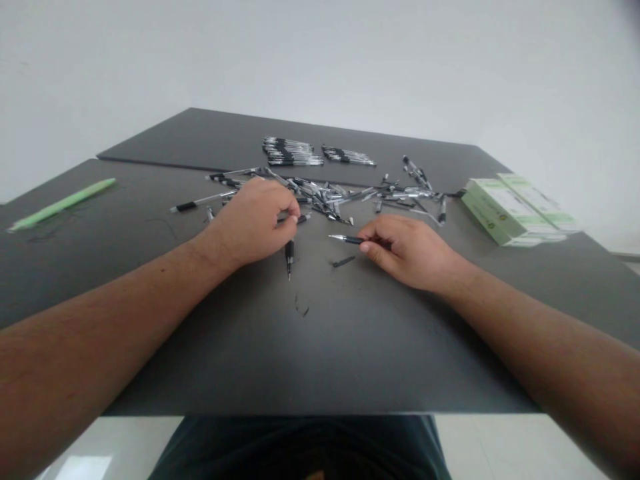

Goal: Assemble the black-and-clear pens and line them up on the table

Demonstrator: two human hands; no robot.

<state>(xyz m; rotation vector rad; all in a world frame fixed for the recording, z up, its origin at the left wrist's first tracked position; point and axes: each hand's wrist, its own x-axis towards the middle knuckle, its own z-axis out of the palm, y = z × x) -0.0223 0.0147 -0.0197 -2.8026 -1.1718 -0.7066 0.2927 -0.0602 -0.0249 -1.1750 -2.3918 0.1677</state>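
Observation:
My right hand (407, 250) is closed around a pen (347, 239), its silver tip pointing left. Just below that pen, a small black pen cap (343, 262) lies on the dark table (320, 353). My left hand (257, 220) has thumb and forefinger pinched together at the near edge of the pen pile. A dark piece (303, 218) shows at those fingertips; I cannot tell whether it is gripped or lies behind them. Under the same hand, another black-grip pen (289, 257) points its tip toward me, with its rear end hidden.
A loose pile of pens and pen parts (330, 195) spreads beyond my hands. Farther back lie two neat groups of pens, one left (290, 152) and one right (347, 156). Green-and-white boxes (515, 210) sit at the right, a light green stick-like object (65, 203) at the left.

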